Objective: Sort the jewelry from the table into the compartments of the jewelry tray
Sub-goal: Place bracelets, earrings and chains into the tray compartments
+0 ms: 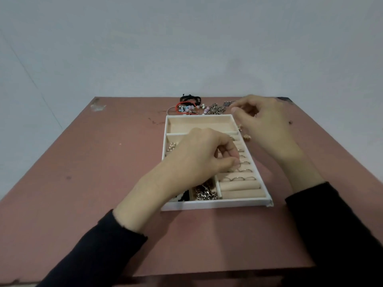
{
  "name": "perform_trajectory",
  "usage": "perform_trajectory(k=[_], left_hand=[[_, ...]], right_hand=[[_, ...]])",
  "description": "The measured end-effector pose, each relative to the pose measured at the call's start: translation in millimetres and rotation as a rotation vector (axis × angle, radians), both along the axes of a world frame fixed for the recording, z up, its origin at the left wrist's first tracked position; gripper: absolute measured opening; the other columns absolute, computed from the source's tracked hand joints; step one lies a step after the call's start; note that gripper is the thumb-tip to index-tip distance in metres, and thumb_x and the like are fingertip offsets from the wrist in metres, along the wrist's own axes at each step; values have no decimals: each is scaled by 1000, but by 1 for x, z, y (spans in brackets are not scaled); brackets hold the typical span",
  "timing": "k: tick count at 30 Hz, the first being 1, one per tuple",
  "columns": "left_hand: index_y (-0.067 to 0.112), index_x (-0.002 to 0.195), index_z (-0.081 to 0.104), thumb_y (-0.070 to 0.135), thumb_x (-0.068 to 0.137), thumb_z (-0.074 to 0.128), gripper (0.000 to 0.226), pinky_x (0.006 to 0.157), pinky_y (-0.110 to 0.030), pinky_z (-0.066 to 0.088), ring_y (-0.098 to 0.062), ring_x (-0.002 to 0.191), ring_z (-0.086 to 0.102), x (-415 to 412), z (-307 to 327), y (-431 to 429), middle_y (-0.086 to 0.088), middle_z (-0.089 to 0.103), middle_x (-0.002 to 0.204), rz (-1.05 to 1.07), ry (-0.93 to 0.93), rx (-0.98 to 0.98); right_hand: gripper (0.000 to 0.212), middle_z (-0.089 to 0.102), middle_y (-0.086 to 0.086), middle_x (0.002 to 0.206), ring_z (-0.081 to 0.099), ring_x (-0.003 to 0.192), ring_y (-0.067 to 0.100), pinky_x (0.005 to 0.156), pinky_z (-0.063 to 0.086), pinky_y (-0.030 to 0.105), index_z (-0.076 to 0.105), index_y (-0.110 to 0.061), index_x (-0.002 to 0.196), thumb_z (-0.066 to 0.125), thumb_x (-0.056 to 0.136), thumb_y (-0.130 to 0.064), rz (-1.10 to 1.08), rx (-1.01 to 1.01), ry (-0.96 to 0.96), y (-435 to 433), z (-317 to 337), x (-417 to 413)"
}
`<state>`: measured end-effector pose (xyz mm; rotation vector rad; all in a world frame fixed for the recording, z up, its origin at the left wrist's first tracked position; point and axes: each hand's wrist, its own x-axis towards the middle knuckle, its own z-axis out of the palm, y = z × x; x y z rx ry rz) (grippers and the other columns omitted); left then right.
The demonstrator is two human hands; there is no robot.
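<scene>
Two hands of mine work over one reddish-brown table, which is scuffed and has a worn pale patch near its far left corner. Behind it stands a plain grey-white wall.

My left hand is over the white jewelry tray, curled, with thumb and forefinger pinched together at the ring rolls; whether they hold a ring I cannot tell. Several rings sit already in the slots. Chains lie in the near middle compartment, and pearl-like beads in a left one. The long far compartment shows only its beige lining.

My right hand is just beyond the tray's far right corner, fingers bent and nearly closed; what it grips is hidden. Unsorted jewelry lies on the table behind the tray: black cords, a red bracelet, beads, metal pieces.
</scene>
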<state>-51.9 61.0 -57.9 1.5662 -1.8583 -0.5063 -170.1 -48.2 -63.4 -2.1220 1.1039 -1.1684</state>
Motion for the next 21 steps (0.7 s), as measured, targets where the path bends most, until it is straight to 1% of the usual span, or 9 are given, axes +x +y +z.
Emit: perform_trajectory(k=[2, 5, 8, 11, 14, 16, 21], left_hand=[[17, 79, 74, 21, 76, 74, 5, 55, -6, 36, 7, 59, 50, -6, 1, 2, 14, 61, 61, -31, -22, 12], [19, 78, 73, 23, 76, 74, 4, 60, -8, 37, 5, 66, 50, -12, 1, 7, 17, 58, 59, -66, -89, 14], [20, 75, 72, 20, 75, 73, 2, 62, -14, 39, -1, 67, 51, -14, -2, 10, 11, 64, 64, -88, -100, 13], [23, 74, 70, 24, 77, 72, 4, 63, -14, 38, 1, 66, 48, -16, -6, 12, 11, 67, 70, -67, -191, -4], [23, 74, 71, 27, 77, 71, 5, 71, -27, 44, -4, 70, 51, -16, -6, 14, 8, 71, 78, -66, -216, 10], [26, 78, 73, 28, 77, 71, 3, 72, -32, 48, -6, 73, 55, -15, -2, 15, 10, 72, 80, -63, -223, 47], [30, 86, 75, 24, 79, 69, 10, 75, -29, 47, -10, 79, 61, -13, 3, 14, 7, 73, 88, -72, -244, 125]], right_hand=[[14, 61, -9, 69, 53, 65, 5, 67, 44, 22, 71, -17, 87, 58, 83, -17, -14, -6, 13, -2, 0, 0], [15, 61, -6, 69, 51, 65, 4, 67, 41, 21, 72, -16, 87, 57, 83, -17, -34, -4, 16, -5, -1, 0], [16, 59, -7, 66, 50, 62, 3, 65, 41, 19, 72, -15, 86, 57, 83, -17, -46, -14, 20, -5, -1, 1], [16, 59, -6, 64, 50, 60, 4, 67, 42, 21, 73, -15, 85, 58, 82, -18, -59, -24, 32, -5, -3, 2], [15, 59, -5, 64, 50, 60, 4, 66, 41, 20, 73, -16, 85, 58, 82, -17, -58, -28, 31, -6, -4, 2], [14, 58, -5, 63, 50, 60, 4, 65, 41, 20, 72, -16, 84, 58, 82, -16, -58, -34, 35, -6, -4, 2], [15, 63, -1, 70, 54, 66, 8, 68, 43, 22, 72, -16, 85, 57, 82, -15, -52, -21, 33, -7, -5, 1]])
